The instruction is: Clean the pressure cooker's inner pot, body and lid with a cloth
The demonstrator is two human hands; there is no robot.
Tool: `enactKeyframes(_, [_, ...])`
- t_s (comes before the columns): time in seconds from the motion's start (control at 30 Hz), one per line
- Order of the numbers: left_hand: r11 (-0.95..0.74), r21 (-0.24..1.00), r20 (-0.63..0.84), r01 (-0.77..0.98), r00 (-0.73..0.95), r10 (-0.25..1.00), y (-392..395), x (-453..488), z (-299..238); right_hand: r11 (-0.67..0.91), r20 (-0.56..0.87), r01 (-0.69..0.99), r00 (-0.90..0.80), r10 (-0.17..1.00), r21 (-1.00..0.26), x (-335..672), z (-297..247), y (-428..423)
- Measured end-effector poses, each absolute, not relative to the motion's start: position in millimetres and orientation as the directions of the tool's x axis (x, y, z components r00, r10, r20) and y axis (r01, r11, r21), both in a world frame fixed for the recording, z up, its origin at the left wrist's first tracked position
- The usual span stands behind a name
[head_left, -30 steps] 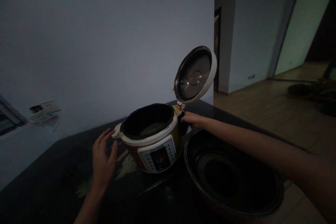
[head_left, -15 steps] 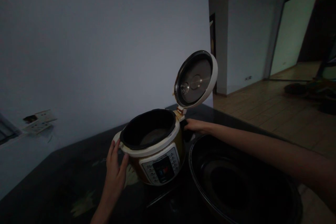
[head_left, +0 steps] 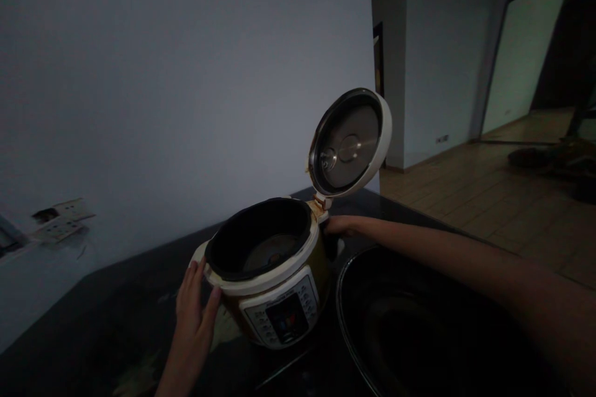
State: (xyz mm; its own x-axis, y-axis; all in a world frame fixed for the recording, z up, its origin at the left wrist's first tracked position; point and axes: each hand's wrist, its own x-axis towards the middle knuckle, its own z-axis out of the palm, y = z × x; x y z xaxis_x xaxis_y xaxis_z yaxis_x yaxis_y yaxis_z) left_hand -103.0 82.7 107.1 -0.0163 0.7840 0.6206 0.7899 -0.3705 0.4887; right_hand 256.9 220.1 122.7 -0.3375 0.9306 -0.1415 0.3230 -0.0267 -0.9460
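Note:
A white and brownish-gold electric multicooker (head_left: 279, 316) stands on the dark countertop, its button panel facing me. Its hinged lid (head_left: 349, 142) is raised at the right, showing a metal inner face. The dark inner pot (head_left: 265, 242) sits inside, with a lighter, shiny patch at its bottom. My left hand (head_left: 193, 304) holds the cooker's left side, fingers at the rim and thumb toward the front. On the opposite side, below the hinge, my right hand (head_left: 339, 224) grips the cooker; its fingertips are hidden behind the body.
A large black round pan or basin (head_left: 342, 310) stands right of the cooker, under my right forearm. The dark countertop (head_left: 135, 279) meets a pale wall behind. Wall sockets (head_left: 63, 220) are at the left. Beyond the counter's right edge lies a tiled floor (head_left: 442, 198).
The cooker has shifted slightly toward me with both hands still on it. More of the inner pot's bottom shows. The view has also moved a little.

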Motion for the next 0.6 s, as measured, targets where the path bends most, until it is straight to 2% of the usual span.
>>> enactKeyframes(0.13, [-0.392, 0.428, 0.686, 0.814, -0.011, 0.728, 82.7, -98.1, 107.3, 0.061, 0.013, 0.130, -0.342, 0.940, -0.990, 258.4, 132.8, 237.2])
enactKeyframes(0.2, [-0.396, 0.420, 0.698, 0.817, -0.013, 0.716, 81.8, -95.7, 107.4, 0.059, 0.022, 0.097, -0.346, 0.938, -0.994, 255.9, 128.5, 239.5])
enactKeyframes(0.3, [-0.404, 0.422, 0.696, 0.812, -0.004, 0.718, 80.6, -94.9, 107.0, -0.020, -0.072, 0.141, -0.376, 0.924, -0.990, 250.3, 116.6, 237.7])
enactKeyframes(0.47, [-0.354, 0.433, 0.677, 0.829, -0.040, 0.735, 80.5, -97.6, 104.0, -0.211, -0.343, 0.348, -0.381, 0.859, -0.914, 249.1, 114.3, 244.4])
enactKeyframes(0.53, [-0.336, 0.430, 0.672, 0.838, -0.049, 0.739, 81.1, -98.9, 102.7, -0.226, -0.364, 0.373, -0.359, 0.859, -0.900, 250.4, 121.6, 252.6])
enactKeyframes(0.6, [-0.338, 0.416, 0.677, 0.844, -0.039, 0.735, 81.7, -100.1, 101.7, -0.180, -0.297, 0.345, -0.323, 0.899, -0.921, 250.9, 131.0, 261.0])
